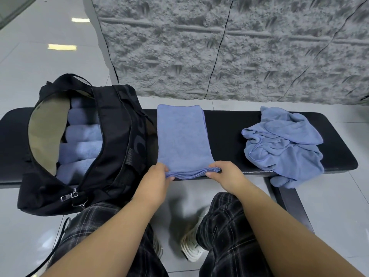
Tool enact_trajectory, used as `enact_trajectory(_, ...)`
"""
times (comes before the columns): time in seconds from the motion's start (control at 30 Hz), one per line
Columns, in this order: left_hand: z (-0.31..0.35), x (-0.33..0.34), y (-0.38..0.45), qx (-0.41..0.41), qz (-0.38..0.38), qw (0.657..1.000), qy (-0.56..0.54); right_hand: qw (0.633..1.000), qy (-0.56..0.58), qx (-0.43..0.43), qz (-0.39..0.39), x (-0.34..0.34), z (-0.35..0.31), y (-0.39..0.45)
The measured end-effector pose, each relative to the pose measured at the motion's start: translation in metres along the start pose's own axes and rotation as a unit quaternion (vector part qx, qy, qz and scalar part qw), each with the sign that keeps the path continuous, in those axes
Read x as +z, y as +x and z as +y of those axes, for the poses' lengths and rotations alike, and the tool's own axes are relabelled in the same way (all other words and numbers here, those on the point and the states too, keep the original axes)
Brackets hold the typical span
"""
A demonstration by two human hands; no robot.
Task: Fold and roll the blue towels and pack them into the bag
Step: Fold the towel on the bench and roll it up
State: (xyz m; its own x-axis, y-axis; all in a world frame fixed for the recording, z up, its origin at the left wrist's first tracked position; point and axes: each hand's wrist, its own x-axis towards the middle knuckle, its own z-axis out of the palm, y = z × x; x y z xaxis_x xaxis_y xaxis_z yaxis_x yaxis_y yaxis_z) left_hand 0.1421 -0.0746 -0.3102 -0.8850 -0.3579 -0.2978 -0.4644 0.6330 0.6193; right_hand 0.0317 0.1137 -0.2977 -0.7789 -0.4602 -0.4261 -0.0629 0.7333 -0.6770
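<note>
— Where does the folded towel (182, 136) lie?

— Flat on the black bench (225, 128), as a long narrow strip that runs from the far edge to the near edge, between the bag (119, 136) and the loose towels (283, 148). Its left side sits just beside the bag; the crumpled pile is well apart on the right.

— And the person's hands?

— Both are at the strip's near end. The left hand (154, 179) pinches the left corner, thumb on top and the fingers (169, 178) curled under the layered edge. The right hand (224, 174) grips the right corner the same way, its fingers closed on the stacked layers. The near edge shows several layers of cloth, one on another.

— What of the bag?

— It is black and stands on the left part of the bench, its zip open and the flap turned back so that an olive lining shows. Inside, the rolled towels (83, 140) lie side by side in a row, about five of them visible. Two metal zip pulls (69, 196) hang at its near corner, and a strap trails down toward the floor.

— And the pile on the right?

— Unfolded blue cloth, heaped and creased, with one part drooping over the bench's near edge. How many towels it holds cannot be told.

— Anything below?

— The person's legs in dark checked trousers (225, 222) and a pale shoe (191, 248) on a glossy tiled floor (40, 56).
</note>
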Motion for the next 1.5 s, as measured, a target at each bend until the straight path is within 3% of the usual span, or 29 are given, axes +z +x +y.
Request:
enact_trajectory(0.17,-0.002,0.004,0.004,0.046,0.022,0.991,0.12,0.997,-0.064,0.035,0.003,0.001,0.006,0.009)
enact_trajectory(0.3,0.009,0.005,0.006,0.014,0.039,0.993,0.113,0.988,-0.137,0.072,0.028,0.009,0.004,0.021)
enact_trajectory(0.5,0.019,0.002,0.011,-0.011,0.013,0.986,0.164,0.973,-0.207,0.015,0.101,0.014,0.005,0.026)
enact_trajectory(0.63,0.021,0.002,0.007,0.109,0.015,0.945,0.309,0.954,-0.254,-0.08,0.139,0.022,-0.002,0.019)
enact_trajectory(0.73,0.019,0.005,0.011,0.196,0.039,0.915,0.352,0.939,-0.307,-0.126,0.088,0.028,-0.002,0.02)
enact_trajectory(0.87,0.008,0.021,0.012,0.208,0.06,0.909,0.357,0.94,-0.28,-0.155,0.116,0.033,0.003,0.022)
enact_trajectory(1.0,-0.003,0.027,0.015,0.242,0.133,0.889,0.365,0.938,-0.275,-0.174,0.122,0.04,0.004,0.017)
enact_trajectory(1.13,-0.006,0.028,0.023,0.218,0.143,0.904,0.338,0.945,-0.255,-0.168,0.119,0.039,0.007,0.02)
enact_trajectory(1.33,-0.008,0.024,0.036,0.158,0.113,0.956,0.22,0.944,-0.281,-0.135,0.111,0.027,0.003,0.03)
enact_trajectory(1.5,-0.008,0.023,0.045,0.133,0.139,0.957,0.217,0.977,-0.193,-0.062,0.061,0.021,-0.006,0.039)
